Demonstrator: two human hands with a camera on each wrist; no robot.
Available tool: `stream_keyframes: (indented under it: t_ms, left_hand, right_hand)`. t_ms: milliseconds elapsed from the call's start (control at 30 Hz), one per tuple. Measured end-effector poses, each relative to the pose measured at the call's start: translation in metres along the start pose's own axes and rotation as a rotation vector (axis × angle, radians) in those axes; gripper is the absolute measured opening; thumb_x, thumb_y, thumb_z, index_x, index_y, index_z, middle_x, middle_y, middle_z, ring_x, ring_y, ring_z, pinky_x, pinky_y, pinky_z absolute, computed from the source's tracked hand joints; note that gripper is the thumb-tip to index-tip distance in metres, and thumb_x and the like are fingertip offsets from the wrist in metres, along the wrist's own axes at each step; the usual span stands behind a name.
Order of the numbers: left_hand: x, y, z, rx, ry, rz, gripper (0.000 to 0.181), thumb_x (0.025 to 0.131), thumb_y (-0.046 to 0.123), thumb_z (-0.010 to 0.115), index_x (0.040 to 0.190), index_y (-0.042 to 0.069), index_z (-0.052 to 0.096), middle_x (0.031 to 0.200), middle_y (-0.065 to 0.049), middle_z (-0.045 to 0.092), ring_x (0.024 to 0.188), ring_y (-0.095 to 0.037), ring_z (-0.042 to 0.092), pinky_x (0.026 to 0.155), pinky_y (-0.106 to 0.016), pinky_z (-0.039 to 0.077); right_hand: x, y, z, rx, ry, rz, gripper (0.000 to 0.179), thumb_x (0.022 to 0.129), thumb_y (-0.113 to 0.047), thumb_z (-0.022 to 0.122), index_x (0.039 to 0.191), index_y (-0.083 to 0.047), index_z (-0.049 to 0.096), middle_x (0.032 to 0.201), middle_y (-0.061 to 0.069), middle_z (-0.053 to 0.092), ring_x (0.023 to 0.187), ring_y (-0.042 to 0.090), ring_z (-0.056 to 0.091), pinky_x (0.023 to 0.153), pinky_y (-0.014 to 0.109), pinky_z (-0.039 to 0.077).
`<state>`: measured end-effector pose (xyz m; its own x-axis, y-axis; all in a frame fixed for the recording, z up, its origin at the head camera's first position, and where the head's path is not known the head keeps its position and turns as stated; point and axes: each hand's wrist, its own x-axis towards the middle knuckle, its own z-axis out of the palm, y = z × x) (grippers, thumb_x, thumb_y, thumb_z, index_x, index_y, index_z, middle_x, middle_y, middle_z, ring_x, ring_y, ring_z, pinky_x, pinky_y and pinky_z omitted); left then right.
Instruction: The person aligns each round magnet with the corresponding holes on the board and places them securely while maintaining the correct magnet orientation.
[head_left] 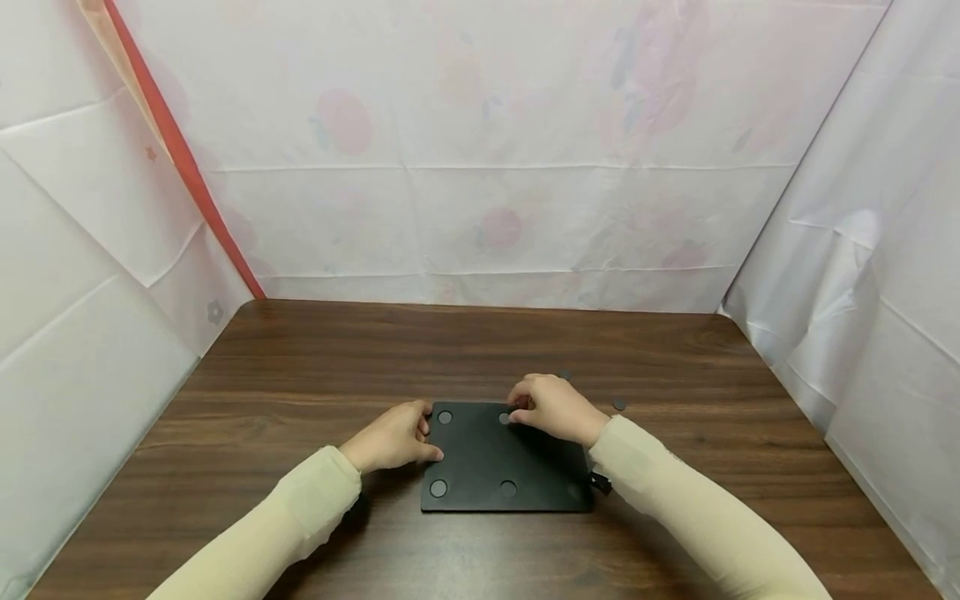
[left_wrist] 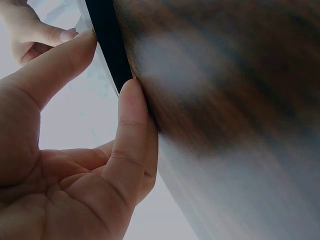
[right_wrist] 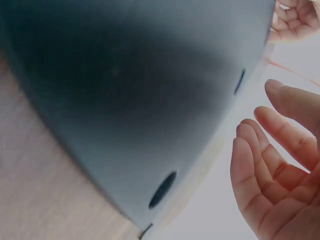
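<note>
A thin black rectangular panel (head_left: 480, 458) lies on the table, with several round spots near its edges; one round spot (right_wrist: 163, 190) shows dark in the right wrist view. At the panel's left edge, my left hand (head_left: 393, 435) holds it, thumb over the top. The left wrist view shows the thumb and fingers of that hand (left_wrist: 90, 165) against the panel's black edge (left_wrist: 107, 40). My right hand (head_left: 558, 408) hovers at the far edge, fingertips beside a round spot (head_left: 504, 417). In the right wrist view its fingers (right_wrist: 267, 170) are loosely bent, with nothing visible between them.
Two small dark discs, one (head_left: 565, 374) behind my right hand and one (head_left: 618, 406) beyond the right wrist, lie on the brown wooden table (head_left: 315, 358). A small black object (head_left: 600, 482) sits by the panel's right edge, partly hidden by the sleeve. White curtains (head_left: 495, 150) surround the table.
</note>
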<state>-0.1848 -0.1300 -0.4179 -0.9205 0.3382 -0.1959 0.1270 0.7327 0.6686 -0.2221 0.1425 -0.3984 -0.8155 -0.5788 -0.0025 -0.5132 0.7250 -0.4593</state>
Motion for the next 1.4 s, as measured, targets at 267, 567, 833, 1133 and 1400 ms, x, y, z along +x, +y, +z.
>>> stream_keyframes:
  t_ms: [267, 567, 833, 1133, 1400]
  left_hand:
    - [-0.001, 0.000, 0.003, -0.012, -0.004, -0.009, 0.074, 0.076, 0.013, 0.084, 0.136, -0.008, 0.047, 0.091, -0.004, 0.056, 0.077, -0.013, 0.053, 0.072, -0.031, 0.045]
    - [-0.001, 0.001, 0.003, -0.006, 0.000, -0.010, 0.073, 0.076, 0.013, 0.085, 0.135, -0.008, 0.048, 0.090, -0.004, 0.056, 0.078, -0.013, 0.053, 0.073, -0.031, 0.045]
    - [0.000, 0.001, 0.003, 0.012, 0.007, -0.004, 0.075, 0.075, 0.014, 0.085, 0.135, -0.009, 0.047, 0.090, -0.003, 0.057, 0.078, -0.012, 0.054, 0.073, -0.031, 0.046]
    - [0.000, 0.000, 0.002, 0.012, 0.007, -0.002, 0.074, 0.075, 0.015, 0.085, 0.135, -0.009, 0.048, 0.091, -0.003, 0.057, 0.079, -0.012, 0.054, 0.074, -0.031, 0.046]
    - [0.000, 0.000, 0.001, 0.009, 0.001, 0.003, 0.075, 0.076, 0.014, 0.084, 0.137, -0.009, 0.046, 0.092, -0.004, 0.057, 0.080, -0.013, 0.054, 0.073, -0.031, 0.047]
  right_hand:
    - [-0.016, 0.005, -0.012, 0.004, 0.080, 0.038, 0.022, 0.089, -0.021, 0.073, 0.108, -0.011, 0.072, 0.096, -0.005, 0.066, 0.083, 0.009, 0.062, 0.073, 0.028, 0.051]
    - [-0.033, 0.014, -0.028, 0.021, 0.173, 0.073, 0.022, 0.091, -0.026, 0.071, 0.109, -0.014, 0.072, 0.092, -0.008, 0.065, 0.079, 0.006, 0.059, 0.069, 0.026, 0.050]
    - [-0.050, 0.034, -0.040, 0.019, 0.264, 0.094, 0.026, 0.091, -0.027, 0.071, 0.115, -0.015, 0.069, 0.096, -0.005, 0.066, 0.080, 0.007, 0.059, 0.072, 0.029, 0.051]
    - [-0.069, 0.067, -0.048, 0.043, 0.325, 0.178, 0.029, 0.091, -0.024, 0.071, 0.118, -0.012, 0.067, 0.098, 0.000, 0.067, 0.081, 0.012, 0.063, 0.071, 0.031, 0.051]
    - [-0.082, 0.095, -0.047, 0.030, 0.327, 0.242, 0.034, 0.093, -0.025, 0.069, 0.120, -0.006, 0.066, 0.107, 0.009, 0.068, 0.086, 0.019, 0.064, 0.072, 0.037, 0.052]
